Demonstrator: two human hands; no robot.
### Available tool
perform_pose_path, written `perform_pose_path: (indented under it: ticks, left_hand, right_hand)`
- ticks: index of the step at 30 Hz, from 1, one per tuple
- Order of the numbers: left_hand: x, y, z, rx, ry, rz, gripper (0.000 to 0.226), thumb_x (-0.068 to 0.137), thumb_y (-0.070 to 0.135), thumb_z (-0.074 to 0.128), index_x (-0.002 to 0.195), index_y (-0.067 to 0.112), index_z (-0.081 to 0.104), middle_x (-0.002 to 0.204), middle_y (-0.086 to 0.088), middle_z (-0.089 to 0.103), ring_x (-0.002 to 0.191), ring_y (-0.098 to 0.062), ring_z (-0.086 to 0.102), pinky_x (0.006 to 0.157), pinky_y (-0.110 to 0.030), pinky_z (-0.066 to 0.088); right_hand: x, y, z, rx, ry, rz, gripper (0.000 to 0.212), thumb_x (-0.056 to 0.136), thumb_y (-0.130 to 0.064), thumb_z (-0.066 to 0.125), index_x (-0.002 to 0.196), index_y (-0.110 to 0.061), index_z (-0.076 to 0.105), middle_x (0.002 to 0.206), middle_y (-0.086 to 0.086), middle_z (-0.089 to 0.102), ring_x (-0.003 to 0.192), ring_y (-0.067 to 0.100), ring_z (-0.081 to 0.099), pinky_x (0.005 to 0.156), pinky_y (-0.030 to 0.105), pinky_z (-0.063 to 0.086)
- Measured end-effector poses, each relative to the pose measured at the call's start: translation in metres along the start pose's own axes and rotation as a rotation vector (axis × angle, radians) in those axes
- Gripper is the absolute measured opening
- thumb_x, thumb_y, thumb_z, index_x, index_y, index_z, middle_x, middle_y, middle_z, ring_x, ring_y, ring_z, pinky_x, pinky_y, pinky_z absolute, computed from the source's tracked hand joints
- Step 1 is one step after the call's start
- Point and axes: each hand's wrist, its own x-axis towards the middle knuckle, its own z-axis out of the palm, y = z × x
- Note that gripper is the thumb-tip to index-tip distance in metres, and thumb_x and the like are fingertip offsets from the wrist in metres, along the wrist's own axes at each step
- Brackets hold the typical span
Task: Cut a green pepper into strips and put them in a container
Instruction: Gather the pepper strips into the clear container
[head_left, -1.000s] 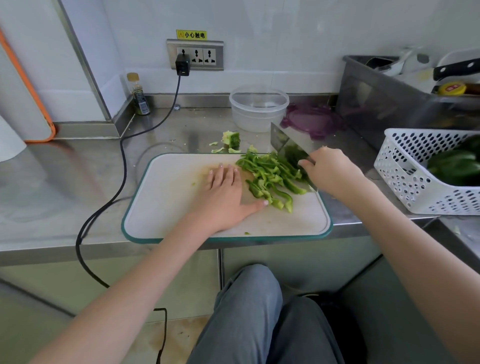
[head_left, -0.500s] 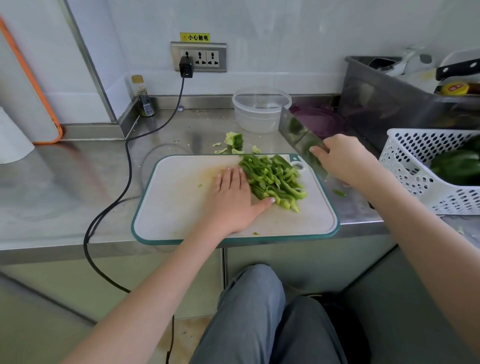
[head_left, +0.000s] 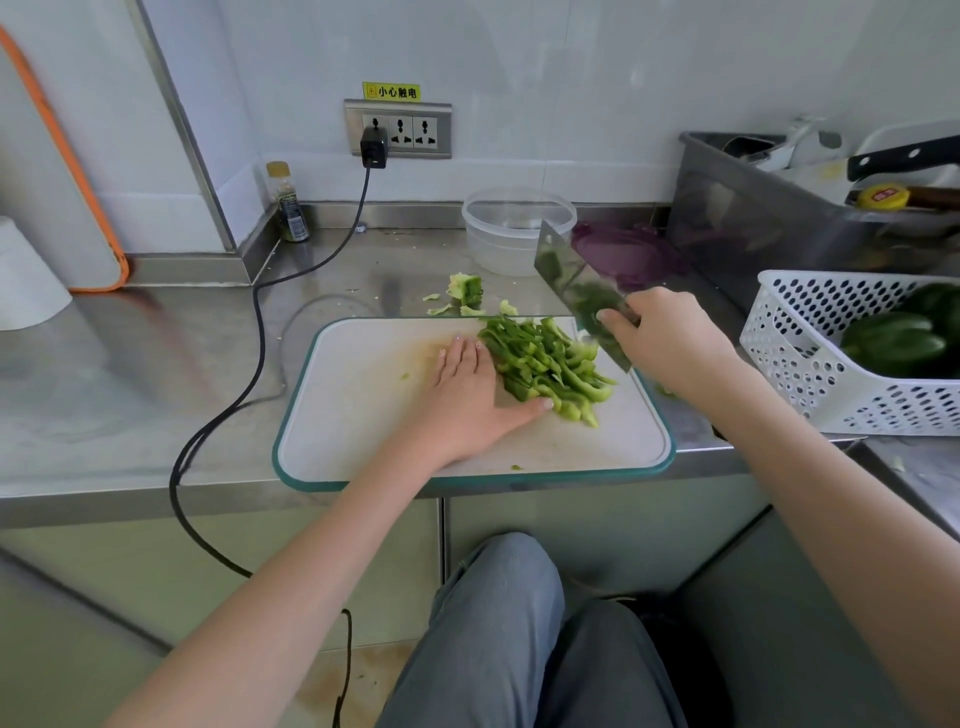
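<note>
A pile of green pepper strips (head_left: 548, 366) lies on the right half of the white cutting board (head_left: 363, 431). My left hand (head_left: 467, 400) lies flat on the board with straight fingers, touching the left side of the pile. My right hand (head_left: 670, 348) grips a cleaver (head_left: 576, 291), whose blade tilts up just right of the pile, its lower edge near the strips. A clear round container (head_left: 514, 234) stands open on the counter behind the board.
Pepper core and scraps (head_left: 465, 291) lie behind the board. A purple lid (head_left: 628, 254) sits beside the container. A white perforated basket (head_left: 831, 353) with whole green peppers stands at the right, a grey tub (head_left: 753, 218) behind it. A black cable (head_left: 249, 384) runs across the steel counter.
The cleaver swung out to the right off the board, then came back in against the right side of the pile. My left hand stayed flat beside the strips.
</note>
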Motion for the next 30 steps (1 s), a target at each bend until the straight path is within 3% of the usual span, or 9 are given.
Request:
perform_pose_path:
  ticks: [3, 5, 9, 11, 14, 19, 21, 26, 30]
  left_hand:
    - [-0.007, -0.011, -0.016, -0.372, 0.056, -0.021, 0.097, 0.081, 0.069, 0.034, 0.150, 0.007, 0.007, 0.158, -0.011, -0.002, 0.145, -0.020, -0.004, 0.118, -0.036, 0.000]
    - [-0.014, -0.023, -0.025, -0.588, 0.202, -0.071, 0.078, 0.090, 0.055, 0.043, 0.149, 0.009, 0.020, 0.157, -0.007, 0.013, 0.145, -0.017, 0.008, 0.117, -0.034, 0.009]
    - [-0.033, -0.063, -0.038, -0.718, 0.497, -0.231, 0.045, 0.095, 0.033, 0.049, 0.134, 0.011, 0.047, 0.141, -0.001, 0.047, 0.130, -0.015, 0.040, 0.101, -0.022, 0.027]
    - [-0.042, -0.082, -0.040, -0.789, 0.560, -0.292, 0.038, 0.095, 0.030, 0.049, 0.128, 0.012, 0.054, 0.133, -0.001, 0.053, 0.125, -0.014, 0.046, 0.097, -0.022, 0.031]
    - [-0.056, -0.094, -0.035, -0.777, 0.575, -0.310, 0.036, 0.095, 0.030, 0.049, 0.126, 0.013, 0.054, 0.132, 0.002, 0.054, 0.123, -0.013, 0.047, 0.098, -0.023, 0.033]
    - [-0.065, -0.094, -0.025, -0.635, 0.558, -0.205, 0.039, 0.095, 0.031, 0.049, 0.131, 0.014, 0.050, 0.136, 0.002, 0.050, 0.126, -0.010, 0.043, 0.098, -0.019, 0.028]
    - [-0.066, -0.094, -0.024, -0.547, 0.549, -0.175, 0.040, 0.095, 0.032, 0.049, 0.131, 0.014, 0.049, 0.137, 0.001, 0.049, 0.127, -0.011, 0.042, 0.097, -0.018, 0.027]
    - [-0.063, -0.088, -0.019, -0.451, 0.501, -0.070, 0.043, 0.092, 0.032, 0.055, 0.130, 0.014, 0.048, 0.140, -0.001, 0.045, 0.135, -0.014, 0.034, 0.103, -0.017, 0.022]
    - [-0.064, -0.084, -0.018, -0.423, 0.599, -0.034, 0.047, 0.090, 0.031, 0.058, 0.131, 0.012, 0.046, 0.138, -0.001, 0.046, 0.130, -0.012, 0.038, 0.099, -0.012, 0.022]
  right_hand:
    - [-0.012, -0.022, 0.002, 0.110, -0.043, -0.040, 0.038, 0.096, -0.040, 0.048, 0.072, -0.012, 0.055, 0.061, 0.003, 0.051, 0.053, 0.023, 0.052, 0.042, 0.024, 0.035]
    - [-0.017, -0.043, 0.009, 0.216, -0.082, -0.057, 0.036, 0.096, -0.041, 0.046, 0.087, -0.011, 0.063, 0.058, 0.002, 0.054, 0.043, 0.016, 0.050, 0.040, 0.022, 0.038]
    - [-0.017, -0.086, 0.035, 0.642, -0.256, 0.089, 0.034, 0.096, -0.038, 0.047, 0.077, -0.009, 0.049, 0.056, 0.008, 0.050, 0.035, 0.019, 0.045, 0.040, 0.024, 0.041]
    - [-0.017, -0.104, 0.050, 0.817, -0.345, 0.155, 0.030, 0.098, -0.034, 0.045, 0.079, -0.010, 0.047, 0.056, 0.010, 0.048, 0.039, 0.021, 0.044, 0.047, 0.032, 0.043]
    - [-0.021, -0.125, 0.071, 0.995, -0.466, 0.231, 0.031, 0.100, -0.033, 0.042, 0.081, -0.009, 0.048, 0.056, 0.008, 0.045, 0.041, 0.019, 0.041, 0.046, 0.031, 0.039]
    - [-0.031, -0.143, 0.098, 1.015, -0.504, 0.250, 0.037, 0.100, -0.031, 0.040, 0.073, -0.007, 0.047, 0.056, 0.010, 0.046, 0.038, 0.018, 0.040, 0.042, 0.027, 0.039]
    - [-0.031, -0.139, 0.097, 1.020, -0.479, 0.242, 0.032, 0.100, -0.031, 0.041, 0.080, -0.006, 0.049, 0.057, 0.009, 0.046, 0.039, 0.018, 0.041, 0.041, 0.026, 0.039]
    - [-0.005, -0.102, 0.063, 0.755, -0.314, 0.140, 0.024, 0.097, -0.022, 0.046, 0.075, -0.014, 0.047, 0.055, 0.007, 0.049, 0.030, 0.011, 0.042, 0.035, 0.020, 0.038]
    - [-0.001, -0.090, 0.051, 0.703, -0.426, 0.175, 0.026, 0.097, -0.027, 0.048, 0.079, -0.009, 0.046, 0.056, 0.007, 0.050, 0.030, 0.012, 0.042, 0.034, 0.020, 0.040]
